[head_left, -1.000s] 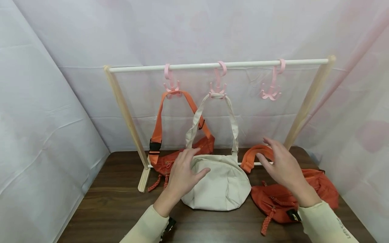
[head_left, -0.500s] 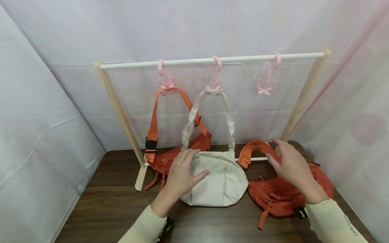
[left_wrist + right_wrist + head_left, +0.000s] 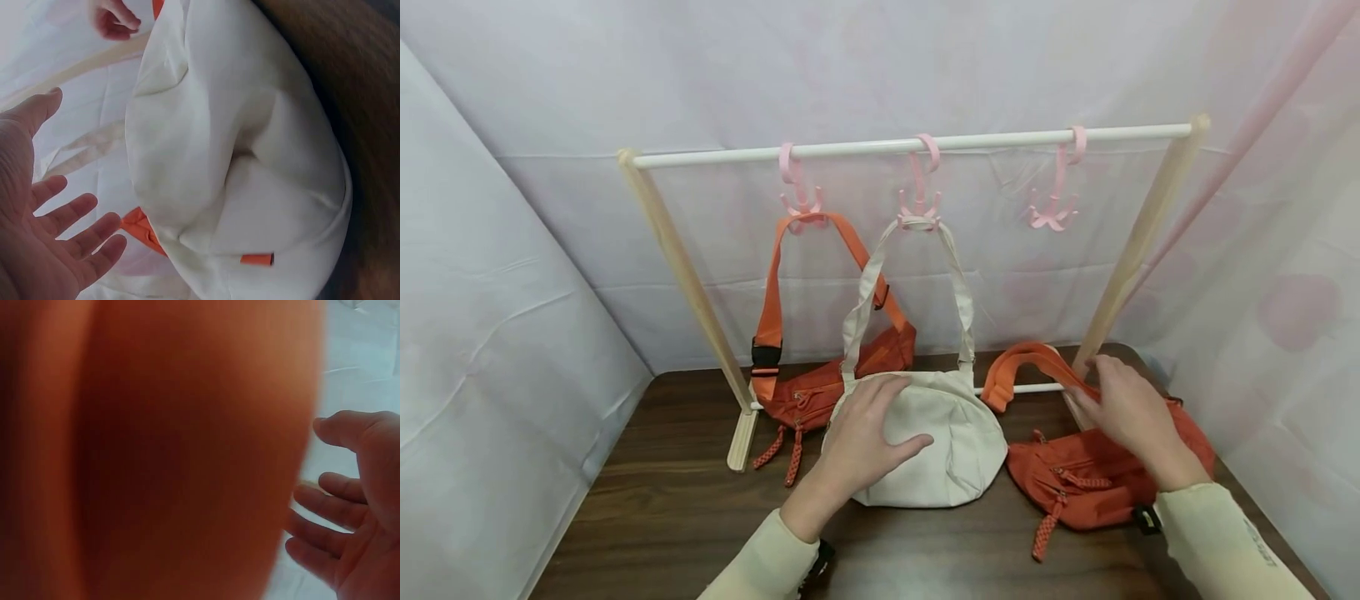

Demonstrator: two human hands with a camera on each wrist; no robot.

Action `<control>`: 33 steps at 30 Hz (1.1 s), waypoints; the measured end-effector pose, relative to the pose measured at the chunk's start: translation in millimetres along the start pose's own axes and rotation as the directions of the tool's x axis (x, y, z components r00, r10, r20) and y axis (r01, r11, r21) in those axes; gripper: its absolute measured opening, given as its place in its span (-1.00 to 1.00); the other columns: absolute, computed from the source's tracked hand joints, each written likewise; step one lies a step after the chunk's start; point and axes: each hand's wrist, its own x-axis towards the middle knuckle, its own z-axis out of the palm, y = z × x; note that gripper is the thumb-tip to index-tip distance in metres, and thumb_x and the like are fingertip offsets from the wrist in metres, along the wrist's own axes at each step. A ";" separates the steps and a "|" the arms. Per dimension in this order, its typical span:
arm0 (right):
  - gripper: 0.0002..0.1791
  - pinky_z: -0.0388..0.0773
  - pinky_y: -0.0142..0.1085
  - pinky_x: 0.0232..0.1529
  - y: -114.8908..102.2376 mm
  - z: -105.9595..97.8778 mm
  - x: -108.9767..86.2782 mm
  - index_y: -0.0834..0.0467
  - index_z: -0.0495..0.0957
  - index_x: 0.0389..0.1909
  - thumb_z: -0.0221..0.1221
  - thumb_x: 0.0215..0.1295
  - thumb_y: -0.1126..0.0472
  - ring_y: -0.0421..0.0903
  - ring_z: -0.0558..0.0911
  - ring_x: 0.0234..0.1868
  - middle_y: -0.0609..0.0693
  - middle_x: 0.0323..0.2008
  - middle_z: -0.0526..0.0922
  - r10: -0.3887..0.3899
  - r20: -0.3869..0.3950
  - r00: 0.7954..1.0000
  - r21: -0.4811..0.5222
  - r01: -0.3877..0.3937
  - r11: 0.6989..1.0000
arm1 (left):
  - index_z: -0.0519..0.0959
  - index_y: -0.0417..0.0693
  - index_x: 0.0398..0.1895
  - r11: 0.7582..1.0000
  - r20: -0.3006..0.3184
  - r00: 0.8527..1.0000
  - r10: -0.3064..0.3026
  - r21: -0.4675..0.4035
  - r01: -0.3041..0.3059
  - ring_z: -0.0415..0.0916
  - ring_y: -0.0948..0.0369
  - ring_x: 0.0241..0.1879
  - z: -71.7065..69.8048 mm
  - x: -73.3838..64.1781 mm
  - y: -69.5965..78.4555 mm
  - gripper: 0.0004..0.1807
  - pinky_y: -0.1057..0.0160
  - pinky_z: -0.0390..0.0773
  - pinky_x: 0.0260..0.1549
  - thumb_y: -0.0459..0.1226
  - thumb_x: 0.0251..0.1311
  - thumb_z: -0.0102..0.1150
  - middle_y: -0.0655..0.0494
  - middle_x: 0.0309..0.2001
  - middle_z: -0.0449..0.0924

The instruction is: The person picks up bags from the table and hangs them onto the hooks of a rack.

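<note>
A cream shoulder bag (image 3: 951,446) hangs by its twisted strap from the middle pink hook. My left hand (image 3: 865,433) is in front of its left part, fingers spread and thumb apart; the left wrist view shows the palm with nothing in it. At the right, a red-orange waist bag (image 3: 1086,479) lies on the table, its orange strap (image 3: 1026,354) looped up behind it. Over this bag is my right hand (image 3: 1131,408), fingertips close to the strap. In the right wrist view those fingers are loosely bent, holding nothing, and the bag (image 3: 200,444) is a large blur.
A white rail (image 3: 857,148) on wooden legs carries three pink hooks. From the left hook (image 3: 802,204) hangs another red-orange waist bag (image 3: 887,346), partly behind the cream one. The right hook (image 3: 1052,212) bears no bag. Pale curtains surround the dark wooden table (image 3: 647,508).
My right hand has shifted right and slightly down, closer to the strap of the lying bag. The left hand stays in front of the cream bag. The whole view has shifted slightly.
</note>
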 end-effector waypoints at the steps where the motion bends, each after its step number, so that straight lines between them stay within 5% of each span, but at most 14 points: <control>1: -0.44 0.54 0.15 -0.33 2.1 1.4 0.6 0.42 0.52 0.18 0.40 0.42 0.07 0.19 0.62 -0.29 0.35 -0.13 0.64 0.013 0.019 1.000 -0.003 -0.013 1.000 | 0.52 0.04 0.43 1.000 0.001 1.000 0.008 -0.005 -0.008 0.43 0.14 0.37 1.0 -0.3 1.4 -0.14 -0.05 0.49 0.28 0.18 0.13 0.56 0.16 0.36 0.51; 6: -0.49 0.37 -0.06 -0.50 10.0 9.0 3.9 0.41 0.52 0.14 0.35 0.46 0.06 0.01 0.47 -0.50 0.15 -0.37 0.59 0.067 0.133 0.989 0.002 -0.068 0.998 | 0.52 0.03 0.42 0.999 0.008 0.999 0.034 -0.024 -0.034 0.45 0.15 0.33 4.9 -2.5 7.4 -0.15 0.02 0.48 0.28 0.18 0.13 0.56 0.17 0.32 0.52; 13: -0.55 0.34 -0.12 -0.59 17.9 20.2 6.3 0.40 0.53 -0.01 0.29 0.53 0.03 -0.04 0.43 -0.64 0.02 -0.57 0.48 0.087 0.186 0.979 -0.031 -0.082 0.996 | 0.54 0.03 0.40 0.999 0.022 0.999 0.046 -0.017 -0.045 0.46 0.15 0.31 8.7 -4.9 10.9 -0.15 0.00 0.40 0.37 0.20 0.11 0.57 0.18 0.28 0.54; 24: -0.76 0.36 -0.14 -0.64 25.2 29.4 9.0 0.25 0.63 -0.07 0.31 0.51 0.13 -0.09 0.45 -0.65 0.01 -0.52 0.61 0.059 0.148 0.987 -0.069 -0.049 0.996 | 0.53 0.08 0.40 1.000 0.042 0.999 0.024 -0.003 -0.023 0.44 0.16 0.33 11.8 -8.9 10.7 -0.17 0.03 0.45 0.32 0.22 0.12 0.55 0.19 0.28 0.54; 33: -0.65 0.19 -0.16 -0.72 24.2 18.3 2.6 0.27 0.52 0.20 0.13 0.58 0.13 -0.05 0.31 -0.74 -0.02 -0.69 0.37 0.104 0.076 0.992 0.003 -0.105 0.994 | 0.55 0.05 0.39 1.000 0.054 0.998 0.010 -0.019 -0.009 0.45 0.16 0.33 12.6 -12.1 10.7 -0.17 0.02 0.45 0.30 0.22 0.13 0.54 0.21 0.28 0.55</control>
